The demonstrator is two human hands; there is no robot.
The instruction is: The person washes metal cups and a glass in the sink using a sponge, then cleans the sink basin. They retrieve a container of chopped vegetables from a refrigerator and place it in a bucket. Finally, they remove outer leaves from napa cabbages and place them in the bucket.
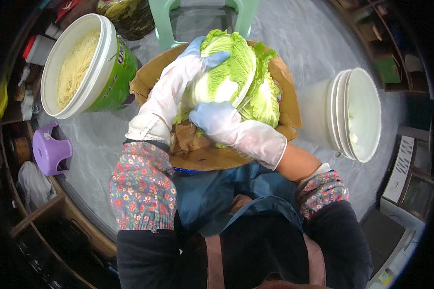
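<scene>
A head of napa cabbage [226, 72] lies tilted over a cut-down cardboard box [202, 159] in front of me. My left hand [200, 54], in a blue and white rubber glove, grips the cabbage's far left side, thumb across the leaves. Against its white base is my right hand [215, 115], gloved alike, with the fingers curled in. A thin pale edge shows beside that hand, but whether it is a blade or a leaf rim is unclear. More napa cabbage [267, 101] sits in the box on the right, partly behind the first head.
On the left stands a green-and-white bucket [108, 83] of pale, noodle-like strands. A white bucket [322, 112] is on the right. Beyond the box is a green plastic stool [162, 21]. A purple stool [50, 148] stands near wooden shelving [39, 213] at left.
</scene>
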